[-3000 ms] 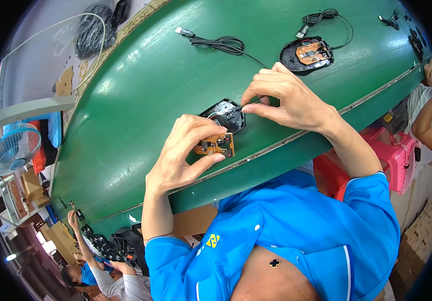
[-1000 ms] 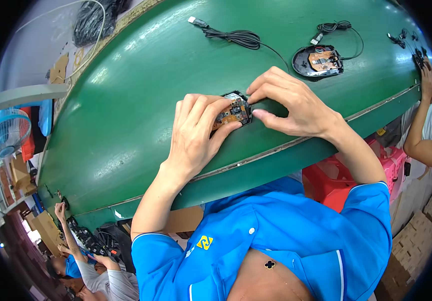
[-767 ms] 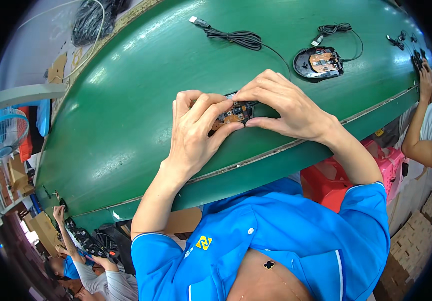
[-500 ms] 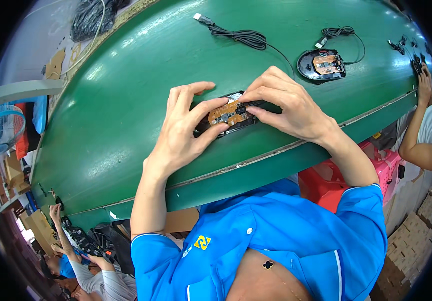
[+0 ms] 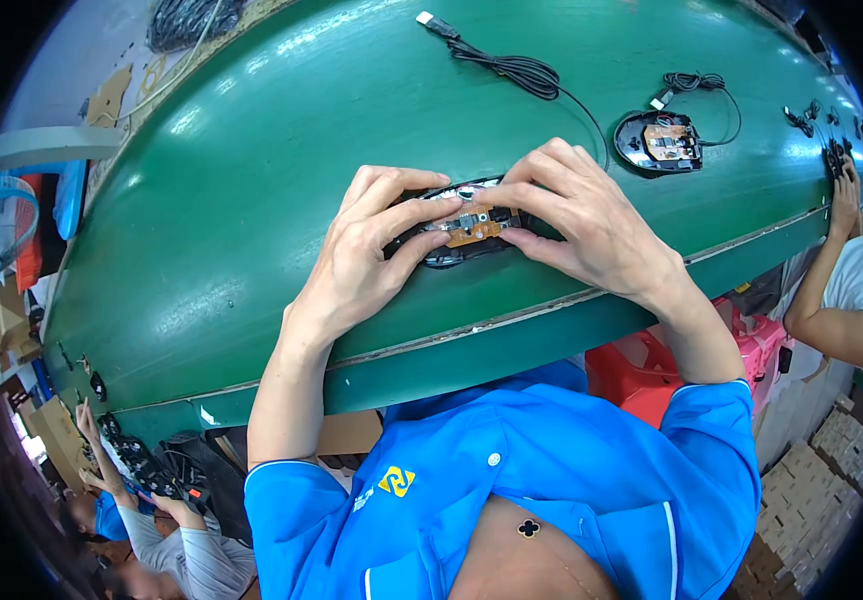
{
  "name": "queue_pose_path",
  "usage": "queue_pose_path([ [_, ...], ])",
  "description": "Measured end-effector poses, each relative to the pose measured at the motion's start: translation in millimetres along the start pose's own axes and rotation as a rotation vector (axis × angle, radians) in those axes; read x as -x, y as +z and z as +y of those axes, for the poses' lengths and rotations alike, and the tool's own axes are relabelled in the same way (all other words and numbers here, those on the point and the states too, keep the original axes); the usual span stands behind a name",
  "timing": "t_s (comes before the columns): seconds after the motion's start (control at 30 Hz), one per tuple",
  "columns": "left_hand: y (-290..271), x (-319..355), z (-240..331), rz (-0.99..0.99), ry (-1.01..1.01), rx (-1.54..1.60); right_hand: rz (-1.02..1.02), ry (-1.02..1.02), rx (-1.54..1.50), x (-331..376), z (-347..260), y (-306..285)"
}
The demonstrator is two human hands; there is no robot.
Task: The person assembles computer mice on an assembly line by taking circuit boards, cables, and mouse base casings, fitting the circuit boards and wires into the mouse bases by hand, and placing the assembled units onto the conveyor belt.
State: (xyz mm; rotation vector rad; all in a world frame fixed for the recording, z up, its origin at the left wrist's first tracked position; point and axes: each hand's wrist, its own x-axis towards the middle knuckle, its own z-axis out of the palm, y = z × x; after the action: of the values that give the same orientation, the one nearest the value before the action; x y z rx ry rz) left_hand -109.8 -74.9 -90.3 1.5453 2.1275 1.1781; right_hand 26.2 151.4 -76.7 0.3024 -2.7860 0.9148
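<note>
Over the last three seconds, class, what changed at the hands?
The left hand slid up over the mouse base, and both hands now press the brown circuit board into it. The right hand stayed on the base; the second open mouse lay untouched.

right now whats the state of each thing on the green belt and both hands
left hand: fingers pressing on the board, bare, closed around the mouse base
right hand: fingertips pinching the board from the other side
circuit board: lying in the mouse base, partly covered by fingers
mouse base: open, no top shell, flat on the belt
second mouse: open, board exposed, untouched
cable: loose, bundled
green belt: carrying the parts
</note>
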Motion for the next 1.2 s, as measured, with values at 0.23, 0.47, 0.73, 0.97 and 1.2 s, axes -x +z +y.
queue_pose_path([
  [0.23,2.4,-1.3,11.7,0.039,-0.059,0.012,-0.094,-0.057,0.12,-3.1,-0.4,-8.2],
  [0.47,4.0,10.9,7.5,0.085,-0.076,0.025,-0.086,-0.072,0.033,-0.4,2.2,2.2],
  [0.73,-0.5,25.5,13.2,0.123,-0.181,0.072,-0.137,-0.068,0.016,-7.1,-12.3,9.6],
  [0.97,13.0,22.4,20.3,0.177,-0.257,0.039,-0.103,-0.147,0.123,-11.4,-12.4,2.2],
  [1.2,12.9,22.3,18.2,0.162,-0.251,0.086,-0.101,-0.119,0.211,-8.4,-17.9,3.2],
])
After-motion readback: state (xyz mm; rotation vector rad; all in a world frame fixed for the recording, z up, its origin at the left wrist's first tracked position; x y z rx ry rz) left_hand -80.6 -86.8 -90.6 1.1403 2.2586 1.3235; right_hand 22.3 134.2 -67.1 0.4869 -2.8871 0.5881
